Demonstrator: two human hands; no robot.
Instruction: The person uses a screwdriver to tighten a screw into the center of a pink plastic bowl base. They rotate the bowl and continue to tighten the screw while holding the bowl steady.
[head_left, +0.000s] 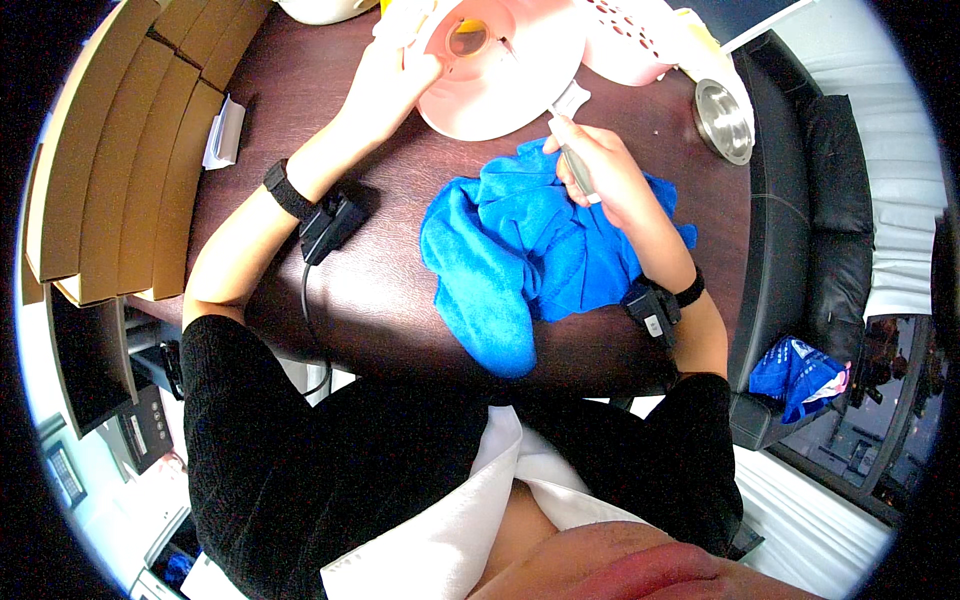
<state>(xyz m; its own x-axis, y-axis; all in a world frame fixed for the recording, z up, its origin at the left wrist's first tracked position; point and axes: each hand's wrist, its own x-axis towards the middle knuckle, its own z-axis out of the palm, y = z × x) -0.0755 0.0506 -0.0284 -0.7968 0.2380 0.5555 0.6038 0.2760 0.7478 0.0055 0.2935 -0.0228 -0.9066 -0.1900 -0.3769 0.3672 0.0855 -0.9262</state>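
Dark brown wooden surface (380,290) carries a crumpled blue towel (520,260). Left hand (390,85) steadies the round pink plastic part (500,75); right hand (600,175) clasps a slim white tool (572,140), which could slip and gouge it.

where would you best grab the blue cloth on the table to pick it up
Grip the blue cloth at its lower fold near the table edge, coming from the person's left. That part lies free and bunched, easy to pinch, while the right hand, shut on a small grey tool, rests over its upper right.
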